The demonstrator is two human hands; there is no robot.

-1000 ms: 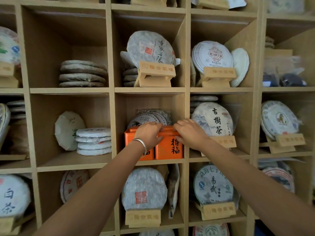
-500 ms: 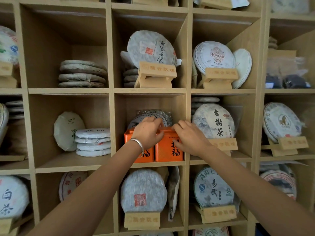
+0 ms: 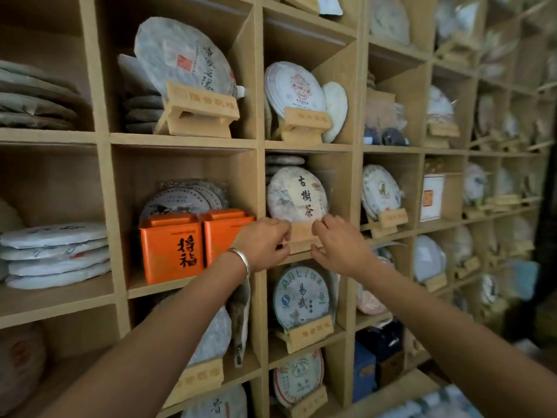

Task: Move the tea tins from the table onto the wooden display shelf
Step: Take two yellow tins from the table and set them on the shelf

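Two orange tea tins stand side by side in a middle compartment of the wooden display shelf (image 3: 184,142). The left tin (image 3: 171,248) shows black characters on its front. My left hand (image 3: 262,244) covers part of the right tin (image 3: 223,233). That hand, with a silver bangle on its wrist, is off the tins, fingers loosely curled and holding nothing. My right hand (image 3: 340,245) is beside it, also holding nothing. Both hands hover on either side of a small wooden stand (image 3: 301,236) in the compartment to the right.
Wrapped round tea cakes fill the other compartments, some stacked flat (image 3: 55,254), some upright on wooden stands (image 3: 297,194). More cakes lean behind the tins (image 3: 180,197). The shelf runs on to the right, blurred. Blue boxes (image 3: 366,369) sit low right.
Both hands have come off the tops of the orange tins and shifted right, in front of the neighbouring compartment. The view has swung to the right. The tins stay on the shelf.
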